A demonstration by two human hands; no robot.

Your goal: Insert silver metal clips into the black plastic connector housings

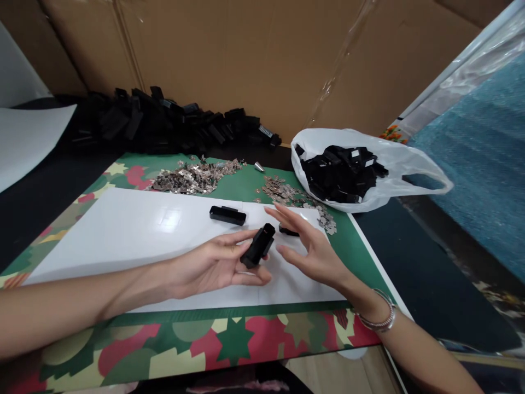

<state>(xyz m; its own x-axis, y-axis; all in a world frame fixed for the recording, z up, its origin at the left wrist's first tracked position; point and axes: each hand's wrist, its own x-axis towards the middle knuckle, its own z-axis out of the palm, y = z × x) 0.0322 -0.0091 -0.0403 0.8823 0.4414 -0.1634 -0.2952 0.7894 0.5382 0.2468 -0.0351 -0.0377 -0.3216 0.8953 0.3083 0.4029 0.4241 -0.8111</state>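
My left hand point(221, 260) is closed around a small black plastic casing point(259, 246), held tilted above the white sheet point(164, 241). Fingers apart, my right hand point(309, 246) hovers just right of the casing, with nothing visible in it. Partly hidden beneath that hand is another black piece point(288, 230) on the sheet. Beyond my left hand lies a similar black casing point(228, 215), long and narrow. At the sheet's far edge are a pile of small shiny metal pieces point(192, 178) and a smaller heap of flat metal pieces point(281, 190).
A white plastic bag point(394, 186) full of black parts point(344, 172) stands at the back right. Many black casings point(164, 123) are heaped along the cardboard wall point(246, 54). A small metal cone point(258, 167) lies between the metal piles. A patterned mat point(197, 345) lies under the sheet.
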